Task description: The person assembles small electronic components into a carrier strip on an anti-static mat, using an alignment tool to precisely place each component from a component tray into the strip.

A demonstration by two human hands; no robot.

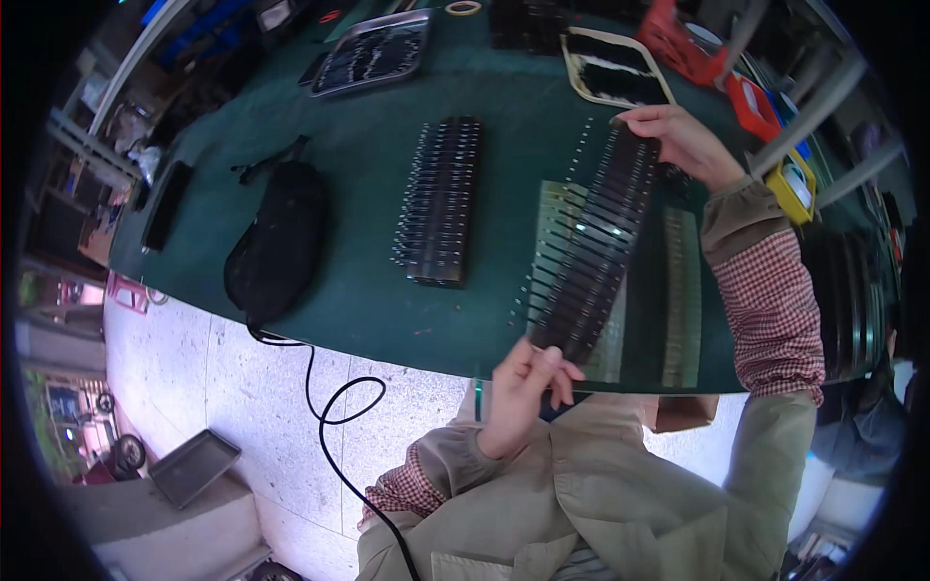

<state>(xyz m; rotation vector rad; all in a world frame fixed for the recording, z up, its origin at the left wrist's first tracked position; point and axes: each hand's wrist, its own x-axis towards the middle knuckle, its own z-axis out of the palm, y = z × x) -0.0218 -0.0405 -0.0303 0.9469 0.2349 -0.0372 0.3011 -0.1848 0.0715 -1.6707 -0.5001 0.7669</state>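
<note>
Between my two hands is a long dark rack (605, 232) with rows of thin pins along its left side. It tilts above the green table, its far end leaning right. My left hand (531, 382) grips the near end with closed fingers. At the far end, my right hand (678, 140) pinches the rack's edge. Partly hidden under it lies a pale translucent ridged plate (554, 208), and a similar ridged strip (681, 290) lies to the right. Left of these, a stack of similar dark pinned racks (441, 203) rests on the table.
A black pouch (278, 237) with a black cable (329, 445) lies on the green table (363, 165). Farther back are a metal tray (373, 53) and a cream tray (620, 68) of dark parts. Red and yellow bins (792, 184) line the right edge.
</note>
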